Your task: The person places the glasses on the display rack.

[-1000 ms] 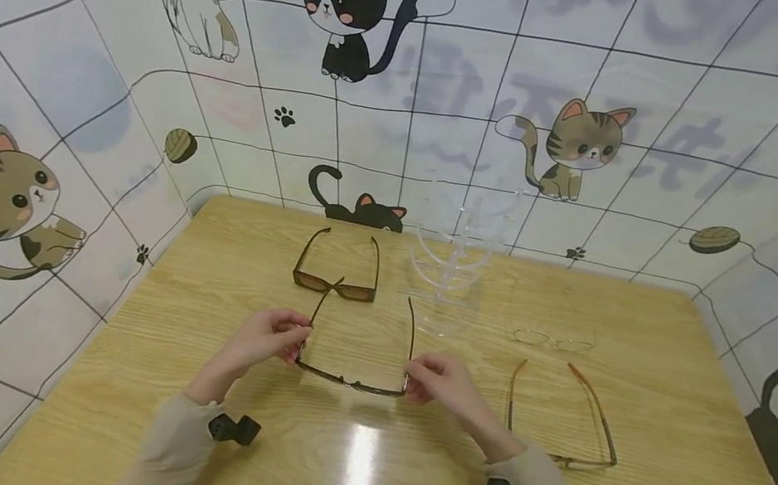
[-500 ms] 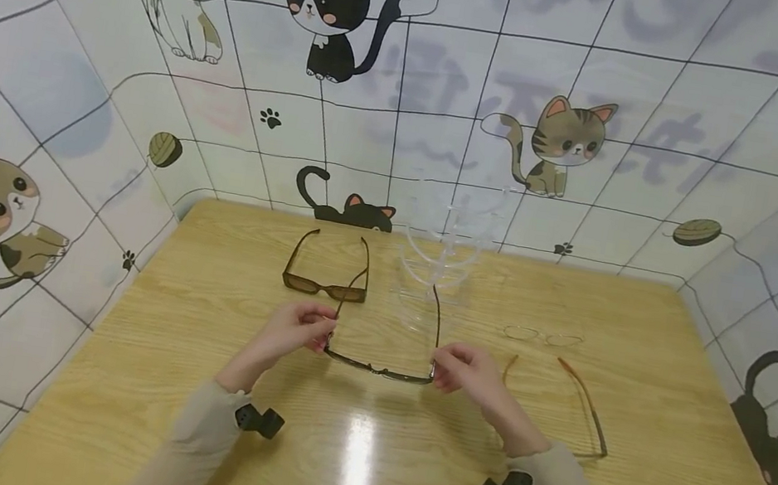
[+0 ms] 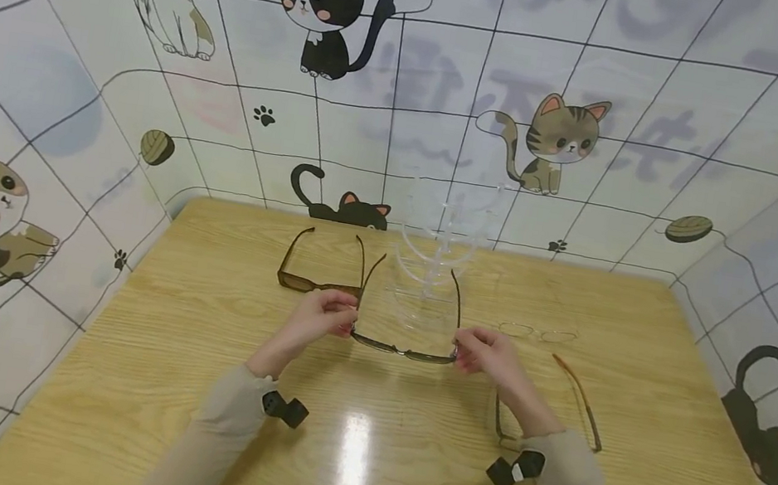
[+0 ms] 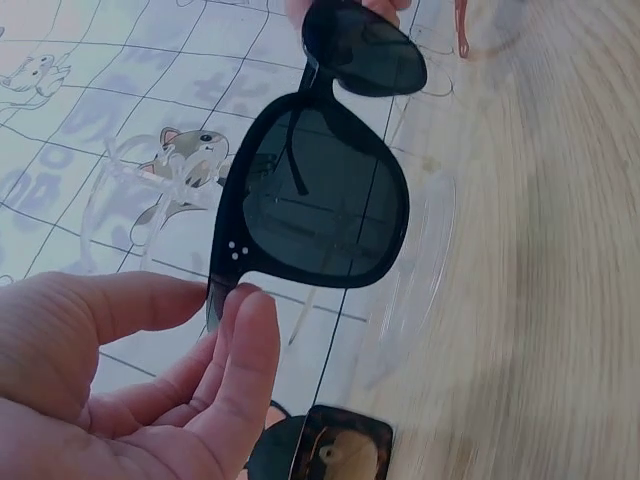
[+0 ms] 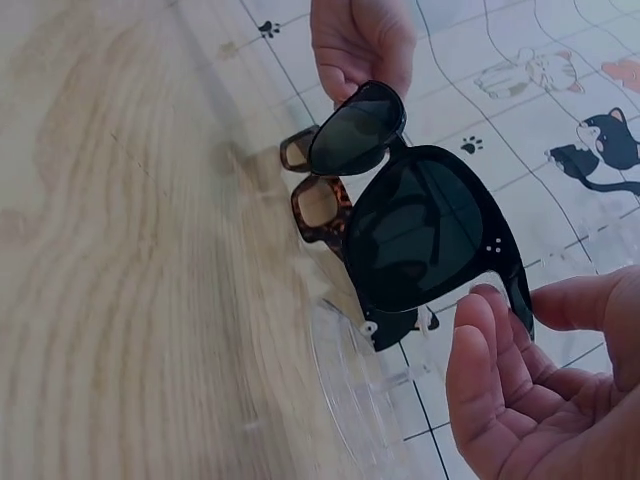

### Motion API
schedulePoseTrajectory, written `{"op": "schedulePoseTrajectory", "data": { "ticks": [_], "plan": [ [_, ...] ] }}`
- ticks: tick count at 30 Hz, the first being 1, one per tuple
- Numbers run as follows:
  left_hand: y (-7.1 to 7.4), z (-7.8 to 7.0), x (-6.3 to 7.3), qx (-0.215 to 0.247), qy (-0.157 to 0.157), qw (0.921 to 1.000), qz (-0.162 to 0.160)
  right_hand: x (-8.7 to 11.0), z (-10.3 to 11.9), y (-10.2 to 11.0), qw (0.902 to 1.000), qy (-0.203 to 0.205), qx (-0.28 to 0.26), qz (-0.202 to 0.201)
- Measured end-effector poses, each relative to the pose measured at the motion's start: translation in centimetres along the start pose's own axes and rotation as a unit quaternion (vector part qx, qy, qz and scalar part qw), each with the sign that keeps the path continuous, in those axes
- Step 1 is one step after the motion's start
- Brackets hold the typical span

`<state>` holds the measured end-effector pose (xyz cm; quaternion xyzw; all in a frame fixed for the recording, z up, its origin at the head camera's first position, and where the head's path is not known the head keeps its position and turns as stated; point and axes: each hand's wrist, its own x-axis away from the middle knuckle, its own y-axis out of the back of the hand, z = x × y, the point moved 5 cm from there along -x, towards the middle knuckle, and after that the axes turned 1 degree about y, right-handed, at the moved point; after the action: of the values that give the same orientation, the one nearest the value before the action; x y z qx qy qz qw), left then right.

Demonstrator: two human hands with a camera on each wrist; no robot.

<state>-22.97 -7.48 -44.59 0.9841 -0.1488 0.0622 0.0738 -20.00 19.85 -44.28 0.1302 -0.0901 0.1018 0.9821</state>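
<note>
Black sunglasses with dark lenses are held by both hands, one at each temple near the hinge. In the head view my left hand pinches the left temple between thumb and fingers. On the other side, my right hand pinches the right temple the same way. The temples are unfolded and point away from me, toward a clear display stand with several curved tiers. From above, the temple tips overlap the stand's front. Brown tortoiseshell sunglasses lie just left of the held pair, partly behind my left hand.
Thin wire-rimmed glasses lie right of the stand. Glasses with orange-brown temples rest nearer, partly covered by my right forearm. The wooden table meets a wall sheet printed with cats along its back edge.
Both hands have carried the black sunglasses forward and to the right, bringing them up to the clear stand. The head view has shifted slightly. The other glasses stay put on the table.
</note>
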Motion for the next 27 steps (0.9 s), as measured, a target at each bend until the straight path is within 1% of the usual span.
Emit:
{"op": "schedulePoseTrajectory", "data": {
  "ticks": [4,8,16,20,24,27],
  "plan": [
    [-0.4,-0.2,-0.7,0.003,0.001,0.9999,-0.016,-0.7,0.0,0.8,0.9999,-0.004,0.002,-0.014],
    [-0.8,-0.2,-1.6,0.018,0.004,0.9992,-0.036,-1.5,0.0,1.4,0.9996,-0.006,-0.004,-0.026],
    [-1.2,-0.1,-3.7,0.057,0.028,0.9951,-0.075,-3.3,0.3,2.5,0.9980,-0.019,-0.023,-0.056],
    [-1.4,-0.1,-4.8,0.095,0.034,0.9903,-0.096,-4.3,0.5,3.1,0.9965,-0.027,-0.033,-0.072],
    [-1.6,-0.1,-5.8,0.134,0.039,0.9836,-0.115,-5.6,0.4,3.6,0.9948,-0.032,-0.048,-0.084],
    [-1.8,-0.1,-6.4,0.144,0.047,0.9804,-0.125,-6.4,0.3,4.0,0.9939,-0.031,-0.053,-0.092]
  ]
}}
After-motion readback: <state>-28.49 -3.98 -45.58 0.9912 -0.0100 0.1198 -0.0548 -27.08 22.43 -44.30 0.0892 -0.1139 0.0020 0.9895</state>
